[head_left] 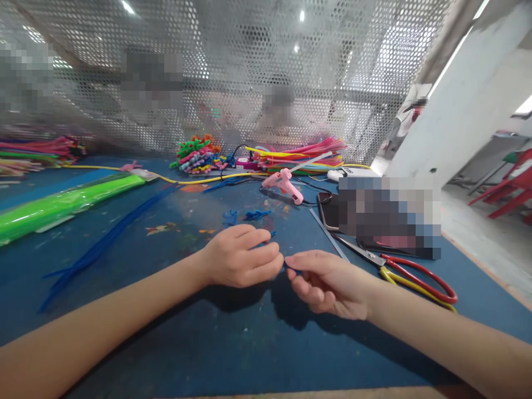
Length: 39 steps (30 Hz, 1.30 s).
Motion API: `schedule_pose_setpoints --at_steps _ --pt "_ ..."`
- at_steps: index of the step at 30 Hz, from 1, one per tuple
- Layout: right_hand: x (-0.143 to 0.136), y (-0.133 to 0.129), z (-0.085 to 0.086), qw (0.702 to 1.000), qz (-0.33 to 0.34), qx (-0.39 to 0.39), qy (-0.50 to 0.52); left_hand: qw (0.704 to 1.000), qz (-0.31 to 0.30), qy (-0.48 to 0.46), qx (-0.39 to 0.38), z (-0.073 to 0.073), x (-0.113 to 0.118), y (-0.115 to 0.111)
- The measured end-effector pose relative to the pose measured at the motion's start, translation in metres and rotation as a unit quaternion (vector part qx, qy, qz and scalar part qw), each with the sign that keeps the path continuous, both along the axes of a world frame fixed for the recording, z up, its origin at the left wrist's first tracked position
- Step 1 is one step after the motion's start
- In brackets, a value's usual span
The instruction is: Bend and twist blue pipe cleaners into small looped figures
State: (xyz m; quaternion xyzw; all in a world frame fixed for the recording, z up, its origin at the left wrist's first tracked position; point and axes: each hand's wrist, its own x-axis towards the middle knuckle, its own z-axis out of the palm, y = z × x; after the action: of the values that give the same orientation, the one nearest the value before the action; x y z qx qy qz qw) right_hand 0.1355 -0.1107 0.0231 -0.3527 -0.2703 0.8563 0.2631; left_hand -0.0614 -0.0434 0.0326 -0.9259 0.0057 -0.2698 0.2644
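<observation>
Both hands meet just above the blue tabletop (166, 343). My left hand (247, 256) is closed around a blue pipe cleaner (273, 234), whose tip pokes out above the fingers. Thumb and forefinger of my right hand (322, 280) pinch a short blue end that shows between the two hands. Most of the piece is hidden by the fingers, so I cannot tell its shape. Just beyond my left hand lie two small bent blue pieces, one (257, 215) darker than the other (230, 217). Long blue pipe cleaners (112, 238) lie loose on the left.
Red-and-yellow-handled scissors (382, 260) lie right of my right hand, near a phone (328, 211). A pink glue gun (285, 185) stands ahead. Behind it are bundles of coloured pipe cleaners (299, 155) before a perforated metal screen (233, 66). A green packet (70, 202) lies left.
</observation>
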Motion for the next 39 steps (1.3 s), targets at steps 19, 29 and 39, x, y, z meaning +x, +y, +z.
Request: schedule_pose_setpoints --at_steps 19,29,39 --pt "0.028 0.010 -0.001 0.815 -0.149 0.496 -0.258 0.334 -0.009 -0.113 -0.936 0.000 0.025 -0.022" --pt "0.016 0.003 -0.013 0.868 -0.114 0.424 -0.234 0.251 0.007 -0.105 -0.962 -0.015 0.034 -0.028" --pt "0.017 -0.002 -0.011 0.729 -0.125 0.546 -0.394 0.353 0.068 -0.090 -0.929 -0.017 0.041 -0.039"
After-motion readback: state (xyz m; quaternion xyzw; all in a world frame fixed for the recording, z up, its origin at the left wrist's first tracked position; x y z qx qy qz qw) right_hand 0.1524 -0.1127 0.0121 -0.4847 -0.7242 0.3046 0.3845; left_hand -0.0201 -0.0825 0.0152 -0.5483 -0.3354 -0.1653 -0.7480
